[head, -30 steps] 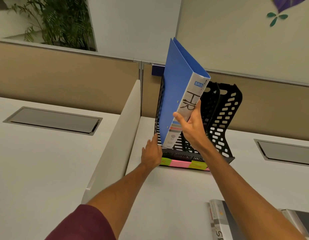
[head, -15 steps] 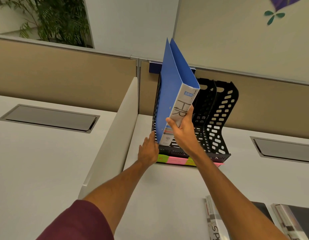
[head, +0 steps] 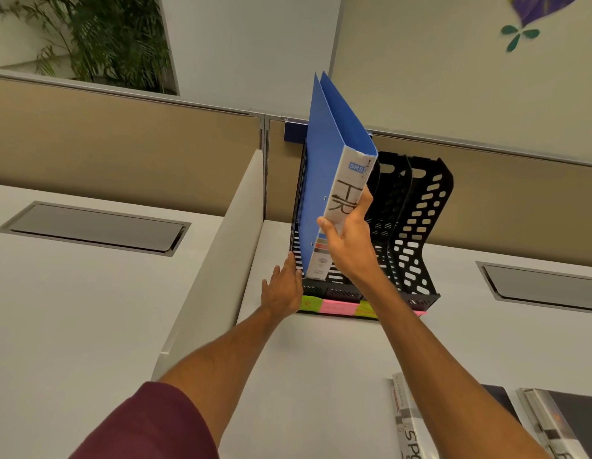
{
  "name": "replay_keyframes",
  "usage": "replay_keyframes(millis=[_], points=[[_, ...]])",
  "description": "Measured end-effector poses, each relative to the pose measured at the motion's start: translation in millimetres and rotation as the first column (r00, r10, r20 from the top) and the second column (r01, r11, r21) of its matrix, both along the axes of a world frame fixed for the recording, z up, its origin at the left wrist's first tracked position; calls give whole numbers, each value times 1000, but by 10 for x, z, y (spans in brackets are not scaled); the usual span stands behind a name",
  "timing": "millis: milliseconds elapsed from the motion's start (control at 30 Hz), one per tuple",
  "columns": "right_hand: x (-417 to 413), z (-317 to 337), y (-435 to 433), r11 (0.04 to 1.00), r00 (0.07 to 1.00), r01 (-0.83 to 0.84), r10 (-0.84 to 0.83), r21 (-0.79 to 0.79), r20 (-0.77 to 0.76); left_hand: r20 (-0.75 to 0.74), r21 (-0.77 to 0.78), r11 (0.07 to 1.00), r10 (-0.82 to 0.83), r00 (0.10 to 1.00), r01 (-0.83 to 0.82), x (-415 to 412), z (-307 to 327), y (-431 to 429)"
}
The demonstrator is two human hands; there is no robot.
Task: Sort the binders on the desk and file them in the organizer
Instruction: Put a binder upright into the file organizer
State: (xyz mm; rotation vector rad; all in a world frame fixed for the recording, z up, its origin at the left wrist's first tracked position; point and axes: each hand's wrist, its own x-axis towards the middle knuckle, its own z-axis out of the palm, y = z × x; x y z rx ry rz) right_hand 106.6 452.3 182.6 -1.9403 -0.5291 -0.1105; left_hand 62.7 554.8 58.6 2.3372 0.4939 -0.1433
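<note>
A blue binder (head: pixel 324 180) with a white spine marked "HR" stands tilted, its lower end inside the leftmost slot of the black perforated organizer (head: pixel 417 226). My right hand (head: pixel 349 246) grips the binder's spine from the right. My left hand (head: pixel 283 289) rests flat against the organizer's left front corner, fingers extended. Green and pink sticky labels (head: pixel 337 307) line the organizer's front edge.
Two more binders (head: pixel 409 422) (head: pixel 559 422) lie flat on the white desk (head: pixel 314 376) at the bottom right. A low white divider (head: pixel 215 260) runs left of the organizer. Grey cable hatches (head: pixel 92 226) (head: pixel 546 286) sit in the desktops. A tan partition stands behind.
The blue binder has dropped lower and stands more upright in the leftmost slot, still in my right hand. My left hand stays at the organizer's corner.
</note>
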Motion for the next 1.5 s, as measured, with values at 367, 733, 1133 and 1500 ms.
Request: replay_keyframes(millis=[367, 733, 1133, 1500], points=[[-2, -55, -59, 999, 998, 45, -44, -16, 33, -32, 15, 1000, 26, 999, -25, 32, -27, 1], [-16, 9, -5, 996, 995, 80, -77, -44, 70, -37, 40, 999, 36, 999, -35, 34, -63, 3], [75, 76, -136, 994, 991, 61, -70, 87, 111, -18, 42, 999, 18, 1000, -17, 7, -22, -12], [-59, -10, -184, 964, 974, 69, -120, 258, 190, -10, 54, 998, 15, 1000, -14, -17, 7, -26]])
